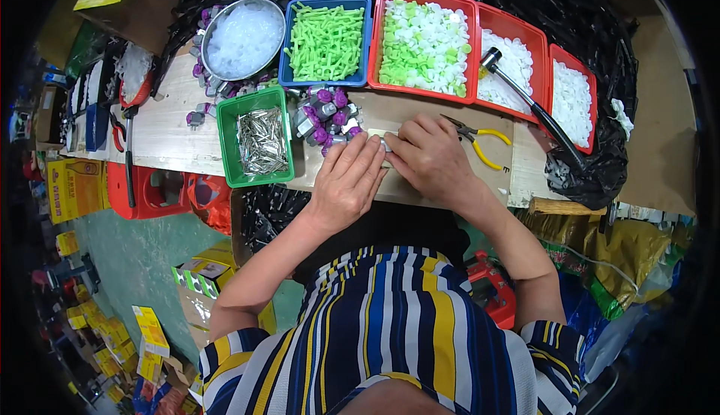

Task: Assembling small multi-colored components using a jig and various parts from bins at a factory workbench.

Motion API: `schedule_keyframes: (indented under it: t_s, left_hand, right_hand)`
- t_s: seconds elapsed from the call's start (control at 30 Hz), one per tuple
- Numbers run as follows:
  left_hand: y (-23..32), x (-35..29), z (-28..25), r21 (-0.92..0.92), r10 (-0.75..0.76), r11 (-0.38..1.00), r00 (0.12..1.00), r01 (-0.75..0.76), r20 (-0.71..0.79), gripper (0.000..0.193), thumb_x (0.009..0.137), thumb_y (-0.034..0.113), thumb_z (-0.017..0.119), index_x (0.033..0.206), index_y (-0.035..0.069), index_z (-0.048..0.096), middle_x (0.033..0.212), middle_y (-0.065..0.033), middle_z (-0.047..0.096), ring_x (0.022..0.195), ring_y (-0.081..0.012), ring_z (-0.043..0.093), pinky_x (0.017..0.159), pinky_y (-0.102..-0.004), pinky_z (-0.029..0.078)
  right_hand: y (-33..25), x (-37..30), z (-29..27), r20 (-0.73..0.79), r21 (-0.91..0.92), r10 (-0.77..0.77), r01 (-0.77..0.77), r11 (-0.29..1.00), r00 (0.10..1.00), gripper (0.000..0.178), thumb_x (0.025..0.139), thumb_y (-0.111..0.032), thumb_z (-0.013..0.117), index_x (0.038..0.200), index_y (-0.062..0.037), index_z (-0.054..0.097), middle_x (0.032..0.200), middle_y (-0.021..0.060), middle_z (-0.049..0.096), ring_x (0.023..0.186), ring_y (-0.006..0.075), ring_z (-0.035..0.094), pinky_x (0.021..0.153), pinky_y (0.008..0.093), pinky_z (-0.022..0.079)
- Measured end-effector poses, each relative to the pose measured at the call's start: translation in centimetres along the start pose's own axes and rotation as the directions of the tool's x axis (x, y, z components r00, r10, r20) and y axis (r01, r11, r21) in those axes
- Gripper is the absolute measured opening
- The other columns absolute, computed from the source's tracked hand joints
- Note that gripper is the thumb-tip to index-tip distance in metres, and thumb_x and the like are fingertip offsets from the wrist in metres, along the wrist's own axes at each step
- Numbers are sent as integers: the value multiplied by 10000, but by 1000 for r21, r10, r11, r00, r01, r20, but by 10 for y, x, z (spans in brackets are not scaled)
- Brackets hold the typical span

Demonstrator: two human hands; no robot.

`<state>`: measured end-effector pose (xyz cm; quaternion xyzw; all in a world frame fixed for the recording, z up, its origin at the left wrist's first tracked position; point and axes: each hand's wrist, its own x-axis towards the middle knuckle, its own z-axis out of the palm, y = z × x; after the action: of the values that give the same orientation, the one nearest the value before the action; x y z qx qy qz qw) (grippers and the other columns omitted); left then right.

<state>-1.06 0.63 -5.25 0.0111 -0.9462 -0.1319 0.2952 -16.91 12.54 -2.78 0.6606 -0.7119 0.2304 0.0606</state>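
Note:
My hands meet over the middle of the bench's near side. My left hand (346, 182) is closed, its fingers long and side by side, with the tips against a small grey-white piece (385, 145). My right hand (435, 158) pinches the same piece from the right. Fingers hide most of it, so its kind does not show. Behind my left hand lies a heap of small grey and purple plastic parts (324, 115). To its left stands a green bin (225, 148) of thin metal pins (262, 143). Yellow-handled pliers (480, 141) lie right of my right hand.
Along the back stand a metal bowl (244, 36) of clear pieces, a blue bin (283, 62) of green strips, and red bins (427, 94) of white and green pieces. A black-handled hammer (536, 107) rests across the right bins, near a black plastic bag (600, 178).

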Motion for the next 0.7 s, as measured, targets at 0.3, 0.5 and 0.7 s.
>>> schedule_keyframes:
  t_s: [0.3, 0.5, 0.7]
  left_hand:
    - [-1, -3, 0, 23, 24, 999, 1000, -24, 14, 432, 784, 110, 768, 1157, -62, 633, 1228, -191, 619, 1133, -347, 582, 966, -476, 445]
    - [3, 8, -17, -106, -57, 993, 998, 57, 3, 424, 767, 105, 778, 1138, -44, 638, 1190, -179, 621, 1153, -364, 565, 960, -483, 455]
    - [-18, 9, -73, -24, -228, 973, 951, 228, -207, 242, 770, 24, 754, 999, -20, 691, 969, -145, 644, 969, -353, 606, 856, -436, 499]
  right_hand:
    - [16, 10, -30, 51, 231, 24, -35, 972, 998, 181, 809, -140, 735, 968, -60, 708, 878, 61, 615, 823, 250, 599, 707, 395, 463]
    - [60, 53, -50, -65, 85, 143, -137, 987, 988, 110, 837, -72, 700, 911, 10, 695, 854, 125, 615, 830, 288, 620, 713, 423, 488]
    - [76, 71, -38, 59, -148, 161, -151, 977, 985, 96, 818, -46, 690, 892, 13, 703, 853, 130, 619, 885, 307, 627, 752, 428, 487]
